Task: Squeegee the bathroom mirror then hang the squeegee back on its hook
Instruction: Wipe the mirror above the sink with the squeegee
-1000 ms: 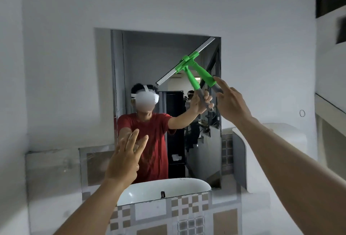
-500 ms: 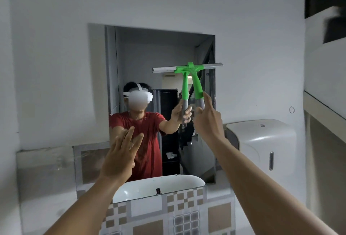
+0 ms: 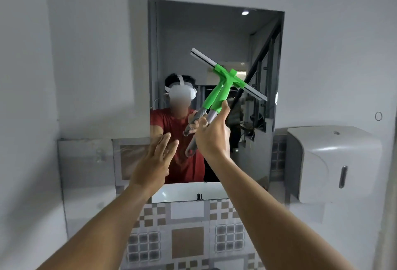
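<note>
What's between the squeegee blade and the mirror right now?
Nothing visible. The right hand holds the squeegee by its handle, blade tilted against the mirror. The left hand hovers open, lower left, clear of the blade.

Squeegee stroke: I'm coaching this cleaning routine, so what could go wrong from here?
The squeegee blade sits tilted across the mirror, so it may leave streaks or miss the corners. The right hand grips only the grey handle end, so it could twist. The left hand, open near the glass, might smudge it.
</note>
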`<action>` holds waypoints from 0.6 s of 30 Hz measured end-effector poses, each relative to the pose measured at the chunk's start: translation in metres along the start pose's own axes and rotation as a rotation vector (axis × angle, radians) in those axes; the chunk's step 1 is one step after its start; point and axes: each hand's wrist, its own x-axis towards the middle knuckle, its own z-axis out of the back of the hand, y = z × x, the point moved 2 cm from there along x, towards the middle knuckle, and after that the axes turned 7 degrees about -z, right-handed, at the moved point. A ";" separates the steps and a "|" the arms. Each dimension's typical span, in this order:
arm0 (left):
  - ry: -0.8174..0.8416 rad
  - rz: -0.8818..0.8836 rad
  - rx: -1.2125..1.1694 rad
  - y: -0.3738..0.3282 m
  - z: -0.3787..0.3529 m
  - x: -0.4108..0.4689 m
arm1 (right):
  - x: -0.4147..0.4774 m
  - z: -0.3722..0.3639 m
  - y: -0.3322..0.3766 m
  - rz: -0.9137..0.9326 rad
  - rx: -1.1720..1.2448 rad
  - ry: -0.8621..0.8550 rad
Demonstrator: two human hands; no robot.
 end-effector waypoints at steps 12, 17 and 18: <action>-0.044 -0.087 0.068 0.008 0.004 -0.003 | -0.017 -0.011 -0.023 0.330 -0.359 0.150; -0.023 -0.078 0.038 0.010 0.001 -0.005 | -0.011 0.018 -0.031 0.457 -0.671 0.122; -0.009 -0.078 0.033 0.010 0.000 -0.005 | -0.007 0.026 -0.031 0.475 -0.712 0.116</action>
